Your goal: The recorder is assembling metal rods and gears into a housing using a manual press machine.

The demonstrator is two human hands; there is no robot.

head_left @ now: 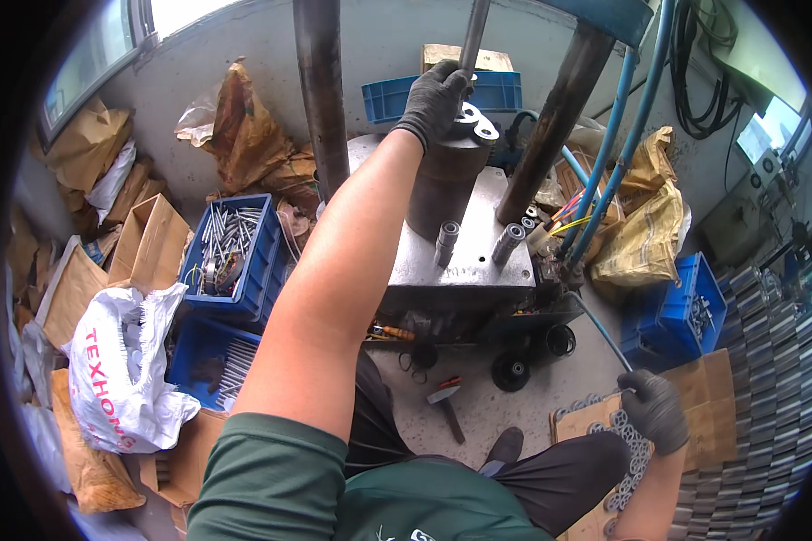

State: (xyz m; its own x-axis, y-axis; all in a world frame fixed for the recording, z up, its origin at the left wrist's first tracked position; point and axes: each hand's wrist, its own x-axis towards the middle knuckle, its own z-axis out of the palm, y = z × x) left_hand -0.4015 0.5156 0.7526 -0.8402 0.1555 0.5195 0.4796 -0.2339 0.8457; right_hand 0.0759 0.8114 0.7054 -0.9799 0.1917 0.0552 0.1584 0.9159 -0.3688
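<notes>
My left hand, in a dark grey glove, reaches up to the machine and closes round the lower end of an upright metal rod. Just beside its fingers, a light metal piece with round holes lies on top of a thick dark cylinder. The cylinder stands on a steel plate between two heavy columns. Low at the right, my gloved right hand is shut on the end of a thin lever, which slants up toward the machine. My left fingertips are partly hidden.
Two short posts rise from the plate's front. Blue bins of metal rods and a white sack stand left. A hammer lies on the floor. Ring-shaped parts sit on cardboard by my right knee; stacked metal pieces line the right.
</notes>
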